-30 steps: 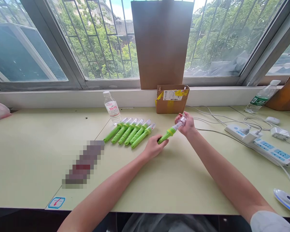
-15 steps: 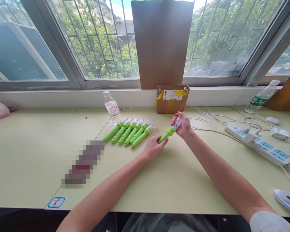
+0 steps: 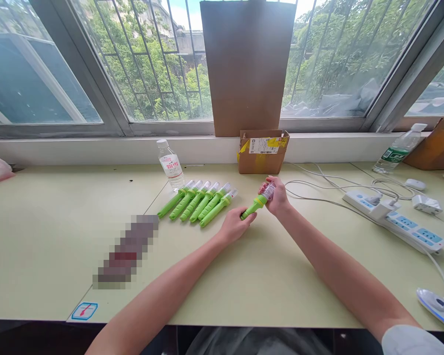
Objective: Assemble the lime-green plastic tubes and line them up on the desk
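In the head view I hold a green-handled stick with a clear ribbed tip (image 3: 259, 201) above the table. My left hand (image 3: 235, 224) is closed around the lower end of its green handle. The fingers of my right hand (image 3: 276, 195) are wrapped around the clear end, partly hiding it. A yellow-green collar sits between handle and clear end. Left of my hands, several similar green sticks with clear tips (image 3: 198, 202) lie side by side in a slanted row on the table.
A water bottle (image 3: 170, 166) stands behind the row. An open cardboard box (image 3: 262, 153) is by the wall. To the right lie a power strip (image 3: 395, 221) with cables and another bottle (image 3: 399, 149). A pixelated dark object (image 3: 128, 251) is at left.
My right hand has moved slightly down and toward my left hand, along the clear end of the stick. My left hand has barely moved.
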Demonstrator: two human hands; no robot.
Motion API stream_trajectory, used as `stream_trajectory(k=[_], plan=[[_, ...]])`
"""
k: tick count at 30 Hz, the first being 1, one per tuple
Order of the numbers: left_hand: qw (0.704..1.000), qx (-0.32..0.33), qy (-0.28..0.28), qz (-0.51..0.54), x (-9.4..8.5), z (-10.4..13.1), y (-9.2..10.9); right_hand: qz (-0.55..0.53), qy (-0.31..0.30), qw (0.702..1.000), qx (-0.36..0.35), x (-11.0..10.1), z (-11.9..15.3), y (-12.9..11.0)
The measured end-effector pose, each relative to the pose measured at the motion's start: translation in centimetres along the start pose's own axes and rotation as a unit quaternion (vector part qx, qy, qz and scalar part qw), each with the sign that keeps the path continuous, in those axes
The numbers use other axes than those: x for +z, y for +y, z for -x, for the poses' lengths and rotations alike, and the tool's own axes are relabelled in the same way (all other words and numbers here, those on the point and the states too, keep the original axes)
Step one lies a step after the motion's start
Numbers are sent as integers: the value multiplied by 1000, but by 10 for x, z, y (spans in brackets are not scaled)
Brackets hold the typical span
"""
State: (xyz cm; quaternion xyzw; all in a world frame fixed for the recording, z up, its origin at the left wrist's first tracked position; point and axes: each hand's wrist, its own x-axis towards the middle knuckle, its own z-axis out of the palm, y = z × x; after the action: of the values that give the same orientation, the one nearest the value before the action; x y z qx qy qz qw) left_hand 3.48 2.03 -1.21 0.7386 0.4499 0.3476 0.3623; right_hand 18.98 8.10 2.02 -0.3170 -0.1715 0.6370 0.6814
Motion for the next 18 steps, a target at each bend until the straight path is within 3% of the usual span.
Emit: stream_trajectory(k=[18], plan=[[1000,9,14,-5,1,0,-3,17,8,999,-30,1,10,26]])
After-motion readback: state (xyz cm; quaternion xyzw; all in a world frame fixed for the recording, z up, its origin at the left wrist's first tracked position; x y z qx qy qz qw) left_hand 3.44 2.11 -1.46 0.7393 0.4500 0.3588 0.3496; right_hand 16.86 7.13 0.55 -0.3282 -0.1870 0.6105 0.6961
